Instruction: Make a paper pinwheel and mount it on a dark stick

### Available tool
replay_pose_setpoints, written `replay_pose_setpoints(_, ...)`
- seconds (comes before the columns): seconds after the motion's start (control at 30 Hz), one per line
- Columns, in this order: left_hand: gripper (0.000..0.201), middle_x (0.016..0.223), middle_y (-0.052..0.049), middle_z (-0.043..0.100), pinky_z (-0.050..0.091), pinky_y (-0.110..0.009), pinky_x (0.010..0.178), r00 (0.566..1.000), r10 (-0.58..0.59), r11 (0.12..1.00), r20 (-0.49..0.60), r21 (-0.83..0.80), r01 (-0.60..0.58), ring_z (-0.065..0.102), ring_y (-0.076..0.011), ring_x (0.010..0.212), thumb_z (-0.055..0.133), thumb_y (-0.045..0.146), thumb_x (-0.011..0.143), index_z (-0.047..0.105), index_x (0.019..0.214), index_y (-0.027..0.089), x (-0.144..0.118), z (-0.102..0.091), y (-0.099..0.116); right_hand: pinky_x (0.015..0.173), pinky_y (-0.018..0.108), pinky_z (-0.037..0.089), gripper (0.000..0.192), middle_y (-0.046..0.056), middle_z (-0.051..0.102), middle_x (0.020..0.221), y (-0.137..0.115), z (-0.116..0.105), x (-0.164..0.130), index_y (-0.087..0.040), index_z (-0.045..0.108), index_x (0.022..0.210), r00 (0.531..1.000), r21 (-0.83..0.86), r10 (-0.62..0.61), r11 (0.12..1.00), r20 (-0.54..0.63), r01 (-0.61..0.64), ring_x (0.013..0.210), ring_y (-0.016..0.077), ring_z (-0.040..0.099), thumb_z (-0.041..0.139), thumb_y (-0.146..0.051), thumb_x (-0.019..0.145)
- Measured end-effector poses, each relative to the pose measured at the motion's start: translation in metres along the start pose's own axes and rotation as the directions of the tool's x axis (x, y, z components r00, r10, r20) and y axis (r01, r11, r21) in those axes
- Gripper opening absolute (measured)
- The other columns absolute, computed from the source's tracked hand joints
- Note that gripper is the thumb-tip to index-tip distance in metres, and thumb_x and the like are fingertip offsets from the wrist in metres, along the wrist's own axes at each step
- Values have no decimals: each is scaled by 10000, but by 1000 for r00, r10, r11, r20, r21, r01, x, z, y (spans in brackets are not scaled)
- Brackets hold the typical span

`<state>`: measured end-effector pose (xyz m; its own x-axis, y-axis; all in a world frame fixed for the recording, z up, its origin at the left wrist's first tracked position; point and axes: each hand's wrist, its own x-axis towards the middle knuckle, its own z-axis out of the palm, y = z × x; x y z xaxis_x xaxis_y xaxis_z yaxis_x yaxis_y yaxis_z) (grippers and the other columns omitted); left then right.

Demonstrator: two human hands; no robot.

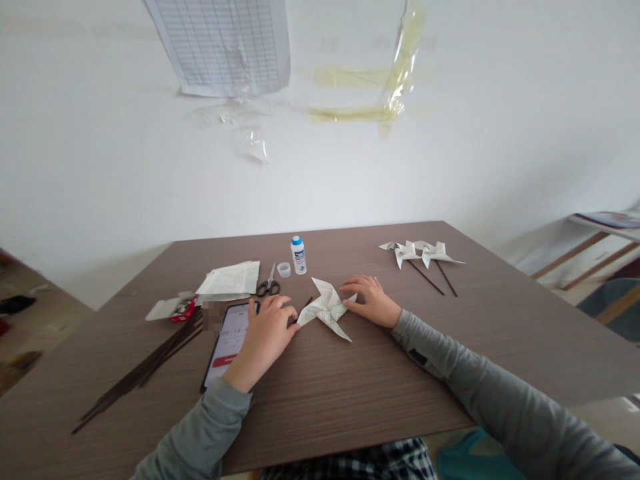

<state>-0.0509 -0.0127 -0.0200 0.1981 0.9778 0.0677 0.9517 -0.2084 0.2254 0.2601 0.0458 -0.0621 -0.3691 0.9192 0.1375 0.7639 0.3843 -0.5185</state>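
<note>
While the left hand (264, 335) gripped a thin stick at the paper pinwheel (326, 308) at frame centre, the right hand (369, 300) lay flat, fingers spread, touching the pinwheel's right edge.

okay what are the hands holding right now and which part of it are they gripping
The paper pinwheel lies on the table. The left hand pinches its left blade tip; the right hand presses fingertips on its right edge. Neither lifts it.
</note>
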Motion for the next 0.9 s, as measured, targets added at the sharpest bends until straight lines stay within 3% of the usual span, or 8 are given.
replay_pose_setpoints(0.17,230,1692,-137,845,377,-871,1498,1000,-29,999,2,21,29,651,-513,1720,805,182,1076,993,1114,310,-2,4,7,1507,844,287,341,135,856,1508,-25,17,2,-343,946,1385,994,-32,84,996,-65,-86,1621,461,638,875,-559,1131)
replay_pose_setpoints(0.33,225,1655,-138,861,418,-837,1485,1000,-25,1000,-14,18,25,669,-502,1696,805,192,1086,989,1129,314,-4,8,5,1501,827,281,411,159,828,1510,-38,26,5,-330,928,1434,985,-50,157,986,-71,-161,1635,478,577,930,-573,1101)
replay_pose_setpoints(0.47,203,1643,-139,866,445,-832,1472,999,-29,999,-27,21,30,677,-509,1689,840,206,1078,1000,1137,317,-7,7,5,1468,787,347,347,137,846,1500,-37,26,6,-321,909,1390,984,-18,166,986,-69,-168,1614,460,609,956,-445,1070)
replay_pose_setpoints(0.63,335,1607,-146,885,500,-815,1441,996,-46,997,-81,53,50,721,-481,1653,752,109,1093,1011,1182,302,-9,9,7,1449,723,369,316,121,876,1479,-33,24,7,-274,900,1345,975,33,207,978,-79,-205,1580,420,648,949,-317,1036)
replay_pose_setpoints(0.9,262,1533,-168,910,565,-840,1370,985,-10,998,-170,55,20,761,-503,1590,795,143,1098,1012,1126,288,-8,20,0,1437,733,399,308,129,884,1430,-33,17,6,-310,946,1401,980,-19,191,981,-57,-192,1548,429,682,902,-391,1107)
